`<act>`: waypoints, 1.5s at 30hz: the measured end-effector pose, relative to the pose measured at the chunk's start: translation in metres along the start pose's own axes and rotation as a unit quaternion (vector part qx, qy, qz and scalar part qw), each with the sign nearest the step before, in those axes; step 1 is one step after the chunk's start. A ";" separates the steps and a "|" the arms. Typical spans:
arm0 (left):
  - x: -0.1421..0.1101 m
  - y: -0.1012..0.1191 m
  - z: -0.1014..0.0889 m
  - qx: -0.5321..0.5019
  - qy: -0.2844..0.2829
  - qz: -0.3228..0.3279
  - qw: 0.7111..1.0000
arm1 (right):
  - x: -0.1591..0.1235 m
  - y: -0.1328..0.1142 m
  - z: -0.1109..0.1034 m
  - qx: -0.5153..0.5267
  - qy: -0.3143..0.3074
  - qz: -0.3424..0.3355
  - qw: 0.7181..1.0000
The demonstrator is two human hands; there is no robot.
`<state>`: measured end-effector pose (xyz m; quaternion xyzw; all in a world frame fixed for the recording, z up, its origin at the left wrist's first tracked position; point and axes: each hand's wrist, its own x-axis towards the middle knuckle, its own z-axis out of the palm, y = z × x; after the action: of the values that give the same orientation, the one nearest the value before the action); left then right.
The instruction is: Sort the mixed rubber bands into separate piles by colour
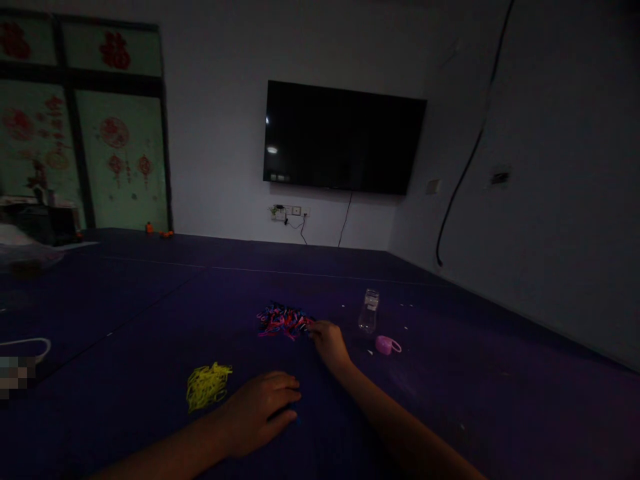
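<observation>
A loose pile of small elastic bands in red, pink, blue and black lies on the purple floor mat. My right hand reaches to the pile's right edge with its fingers pressed together; what they pinch is too small to make out. Closer to me, my left hand is spread low over the mat, thumb apart from the fingers, holding nothing that shows. A tiny bit of blue is visible by its thumb. Left of that hand is a heap of yellow elastic bands.
A clear bottle stands right of my right hand, with a pink looped cap beside it. White scraps dot the mat. At the left edge are a clear plastic bag and a white loop. A television hangs ahead.
</observation>
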<state>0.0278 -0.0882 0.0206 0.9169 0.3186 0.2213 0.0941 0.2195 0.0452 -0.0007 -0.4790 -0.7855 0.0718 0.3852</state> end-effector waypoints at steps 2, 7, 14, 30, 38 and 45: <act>0.000 0.000 0.000 -0.004 0.003 0.003 1.000 | -0.001 0.004 0.002 -0.003 -0.013 -0.008 1.000; 0.000 0.001 -0.001 -0.007 0.001 0.003 1.000 | -0.001 0.005 0.001 -0.032 -0.052 -0.010 0.998; -0.001 -0.001 0.000 -0.004 0.000 -0.001 1.000 | -0.002 0.004 0.001 -0.029 -0.050 0.003 0.998; -0.001 0.001 -0.002 -0.003 0.005 0.000 1.000 | -0.005 0.001 -0.004 0.000 -0.012 0.038 0.999; -0.001 0.000 -0.001 -0.007 0.004 -0.002 1.000 | -0.003 -0.004 -0.007 -0.044 -0.040 0.036 0.998; 0.000 0.000 -0.001 -0.013 0.010 0.002 1.000 | -0.003 -0.008 -0.008 -0.053 -0.037 0.041 0.997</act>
<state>0.0272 -0.0885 0.0209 0.9139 0.3150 0.2348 0.1022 0.2205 0.0363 0.0068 -0.5274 -0.7817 0.0638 0.3265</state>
